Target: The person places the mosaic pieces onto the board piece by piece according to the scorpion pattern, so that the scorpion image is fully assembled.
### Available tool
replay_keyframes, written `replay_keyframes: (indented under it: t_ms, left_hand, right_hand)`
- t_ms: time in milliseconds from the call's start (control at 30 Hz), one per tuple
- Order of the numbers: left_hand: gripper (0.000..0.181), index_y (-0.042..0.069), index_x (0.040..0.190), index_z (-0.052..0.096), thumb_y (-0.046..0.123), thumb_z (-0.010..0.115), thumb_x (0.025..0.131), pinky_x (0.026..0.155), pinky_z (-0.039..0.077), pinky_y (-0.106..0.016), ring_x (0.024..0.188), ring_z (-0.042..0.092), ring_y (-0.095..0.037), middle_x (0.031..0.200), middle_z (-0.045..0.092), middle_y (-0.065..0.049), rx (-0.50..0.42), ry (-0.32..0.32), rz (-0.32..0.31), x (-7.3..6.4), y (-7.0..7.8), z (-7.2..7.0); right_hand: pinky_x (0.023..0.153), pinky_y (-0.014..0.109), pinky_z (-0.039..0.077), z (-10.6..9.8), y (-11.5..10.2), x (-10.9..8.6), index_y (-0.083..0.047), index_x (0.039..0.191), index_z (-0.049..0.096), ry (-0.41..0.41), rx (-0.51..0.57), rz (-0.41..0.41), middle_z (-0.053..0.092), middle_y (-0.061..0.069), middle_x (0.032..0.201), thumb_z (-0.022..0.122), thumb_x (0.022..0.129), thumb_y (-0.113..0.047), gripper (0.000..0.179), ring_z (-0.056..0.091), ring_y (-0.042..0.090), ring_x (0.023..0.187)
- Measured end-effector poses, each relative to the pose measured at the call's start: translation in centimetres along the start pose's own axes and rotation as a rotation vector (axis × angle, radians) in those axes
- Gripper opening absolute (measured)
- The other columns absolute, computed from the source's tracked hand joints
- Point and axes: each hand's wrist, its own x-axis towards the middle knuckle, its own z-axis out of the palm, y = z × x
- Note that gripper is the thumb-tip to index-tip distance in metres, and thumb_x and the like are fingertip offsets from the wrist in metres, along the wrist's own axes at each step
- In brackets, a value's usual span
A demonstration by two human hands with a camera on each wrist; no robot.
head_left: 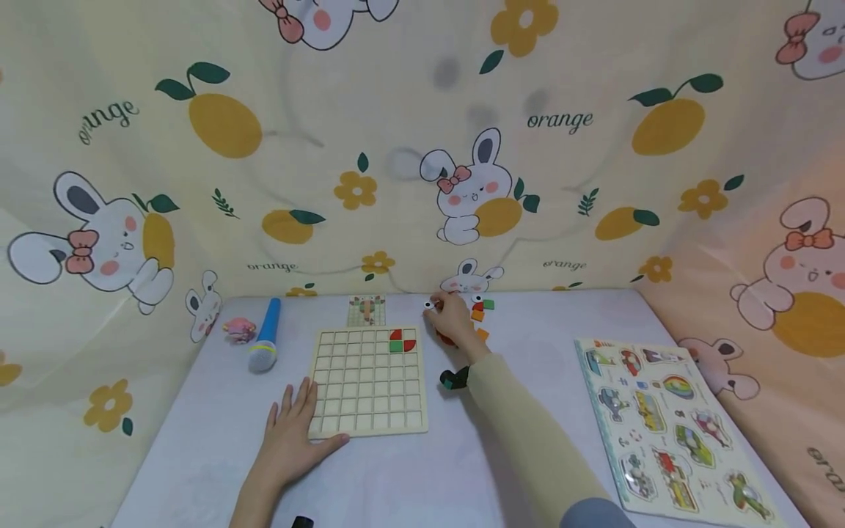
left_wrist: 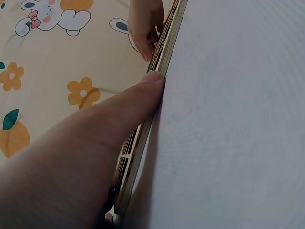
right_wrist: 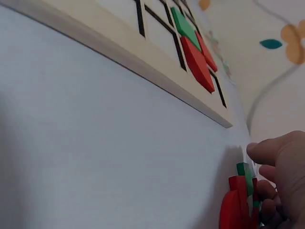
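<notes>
My left hand (head_left: pixel 290 433) rests at the lower left corner of a wooden grid board (head_left: pixel 370 381), fingers spread along its left edge and thumb (left_wrist: pixel 143 93) along the front edge. In the board's upper right squares sit a green square piece (head_left: pixel 396 346) and two red rounded pieces (right_wrist: pixel 196 62). My right hand (head_left: pixel 457 323) reaches down among loose coloured pieces beyond the board's right side. In the right wrist view its thumb is held apart from the bent fingers, beside red and green pieces (right_wrist: pixel 233 207). The fingertips are partly hidden.
Behind the board lies a small pattern card (head_left: pixel 366 311). A blue toy microphone (head_left: pixel 267 334) and a pink toy (head_left: pixel 240 330) are at the left. Orange pieces (head_left: pixel 477 316) lie beside my right hand. A vehicle picture puzzle (head_left: pixel 673 433) lies at the right.
</notes>
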Motion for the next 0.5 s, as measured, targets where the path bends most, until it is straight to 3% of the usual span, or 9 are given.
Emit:
replay_keyframes:
  t_ms: [233, 500]
  left_hand:
    - [0.127, -0.001, 0.168, 0.019, 0.081, 0.068, 0.083, 0.126, -0.002, -0.071, 0.162, -0.001, -0.050, 0.177, 0.009, -0.020, -0.011, -0.011, 0.006, 0.25, 0.48, 0.06]
    - [0.127, -0.003, 0.166, 0.023, 0.080, 0.071, 0.082, 0.125, 0.001, -0.075, 0.160, 0.002, -0.053, 0.175, 0.013, -0.023, -0.021, -0.005, -0.002, -0.28, 0.69, -0.35]
  right_hand:
    - [0.102, 0.048, 0.051, 0.25, 0.44, 1.01, -0.005, 0.131, 0.071, 0.001, -0.057, 0.092, 0.065, 0.016, 0.121, 0.068, 0.101, -0.020, 0.034, 0.054, 0.033, 0.111]
    - [0.101, 0.044, 0.054, 0.48, 0.07, 0.95, -0.006, 0.126, 0.072, -0.017, -0.104, 0.050, 0.066, 0.013, 0.117, 0.071, 0.103, -0.024, 0.030, 0.056, 0.029, 0.109]
